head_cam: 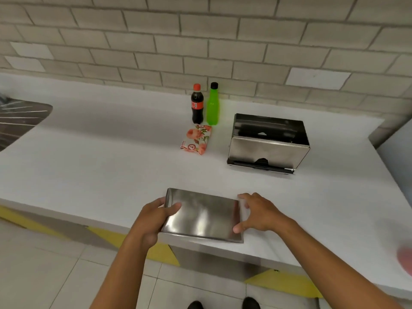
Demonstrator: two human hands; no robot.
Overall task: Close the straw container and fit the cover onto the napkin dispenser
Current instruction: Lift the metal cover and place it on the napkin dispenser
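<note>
Two dark shoe tips (223, 305) are showing at the bottom edge on the tiled floor, so the person is standing square to the white counter (89, 166), and both forearms are reaching forward over its front lip. Between them, a flat steel cover (201, 216) is lying near the counter's front edge, apparently resting on the surface. The left hand (156, 218) is clasping the cover's left edge, thumb lying on top and fingers curling beneath. The right hand (256, 214) is bracing the right edge with spread fingers and the thumb at the near corner; whether it is truly pinching or only steadying the sheet is unclear. Taking a wide, slippery panel by opposite edges is probably meant to keep it level and square for lifting. Farther back and to the right, well apart from the cover, the steel napkin dispenser (268, 144) is standing with its top open and dark interior showing, its front slot facing the person; the cover presumably has to be carried there and lowered onto it. A floral napkin packet (196, 139) is lying just left of the dispenser, probably kept close for refilling. Behind it a cola bottle (197, 104) and a green bottle (213, 104) are standing upright, side by side near the brick wall (200, 41), clear of the working area. No straw container can be identified, so that part of the task cannot be judged.
</note>
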